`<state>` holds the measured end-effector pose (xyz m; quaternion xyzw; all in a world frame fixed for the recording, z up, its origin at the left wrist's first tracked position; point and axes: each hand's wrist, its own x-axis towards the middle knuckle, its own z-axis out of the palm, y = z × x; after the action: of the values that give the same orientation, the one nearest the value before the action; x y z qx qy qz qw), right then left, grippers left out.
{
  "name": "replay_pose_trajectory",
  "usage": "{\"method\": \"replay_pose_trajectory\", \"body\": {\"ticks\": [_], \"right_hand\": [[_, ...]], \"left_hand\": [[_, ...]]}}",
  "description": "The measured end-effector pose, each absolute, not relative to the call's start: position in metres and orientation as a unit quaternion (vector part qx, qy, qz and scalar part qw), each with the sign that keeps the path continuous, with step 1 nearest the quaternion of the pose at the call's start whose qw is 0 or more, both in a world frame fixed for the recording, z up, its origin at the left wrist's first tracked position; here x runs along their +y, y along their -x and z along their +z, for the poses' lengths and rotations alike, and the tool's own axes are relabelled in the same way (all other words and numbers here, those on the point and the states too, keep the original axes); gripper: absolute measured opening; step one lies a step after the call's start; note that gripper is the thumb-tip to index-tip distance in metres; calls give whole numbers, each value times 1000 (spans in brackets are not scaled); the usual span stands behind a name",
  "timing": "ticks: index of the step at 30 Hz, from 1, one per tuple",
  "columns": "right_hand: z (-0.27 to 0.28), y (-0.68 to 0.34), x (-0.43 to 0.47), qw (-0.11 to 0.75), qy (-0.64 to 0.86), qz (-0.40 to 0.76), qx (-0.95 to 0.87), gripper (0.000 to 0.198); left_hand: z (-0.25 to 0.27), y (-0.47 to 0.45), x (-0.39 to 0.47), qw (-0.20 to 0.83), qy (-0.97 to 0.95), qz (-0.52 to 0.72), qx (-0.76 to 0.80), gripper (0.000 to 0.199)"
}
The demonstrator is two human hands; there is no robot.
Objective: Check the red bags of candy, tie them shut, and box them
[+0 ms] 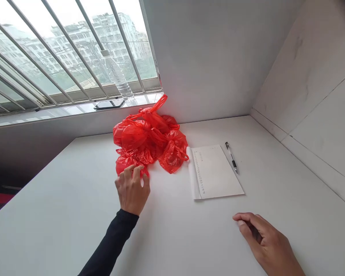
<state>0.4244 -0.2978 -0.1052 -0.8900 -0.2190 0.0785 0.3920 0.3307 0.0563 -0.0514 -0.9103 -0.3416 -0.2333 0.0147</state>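
Note:
My left hand [132, 188] reaches to the near edge of a pile of knotted red plastic bags [143, 138]. Its fingers are apart and bent over the lowest bag at the front left; whether the fingertips touch it I cannot make out. What the bags contain is hidden by the red plastic. Low on the right, my right hand [266, 239] is held by the table, fingers curled and thumb close against the index finger, with nothing visible in it. A notepad [218, 172] with handwriting along its left side lies between the hands, beyond them.
A black-and-clear pen [232, 157] lies right of the notepad on the white table [166, 230]. On the sill of the barred window stand a clear water bottle [117, 76] and a dark phone-like slab [109, 104]. Walls border the table at the back and right.

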Motion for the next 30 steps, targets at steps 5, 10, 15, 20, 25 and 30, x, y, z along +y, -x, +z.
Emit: {"method": "replay_pose_trajectory", "body": {"ticks": [5,10,15,20,25,30], "right_hand": [[-102,-424,-296,408,883,62,-222,34],[-102,-430,-300,423,868,89,-245,33],[-105,-437,-305,418,860,120,-265,29],[-102,-430,-308,463,839,117,-262,29],[-68,-397,-275,525,758,100,-373,21],[-51,-371,-209,473,723,51,-501,35]], "left_hand": [[-67,-374,30,-45,962,-185,-197,42],[-72,-360,-8,-73,968,-164,-175,35],[-60,-284,-93,-198,965,-136,-104,36],[-41,-234,-129,-208,912,-312,-165,41],[-25,-226,-100,-107,869,-409,-257,29],[-36,-229,-89,-137,906,-291,-276,37]]}}
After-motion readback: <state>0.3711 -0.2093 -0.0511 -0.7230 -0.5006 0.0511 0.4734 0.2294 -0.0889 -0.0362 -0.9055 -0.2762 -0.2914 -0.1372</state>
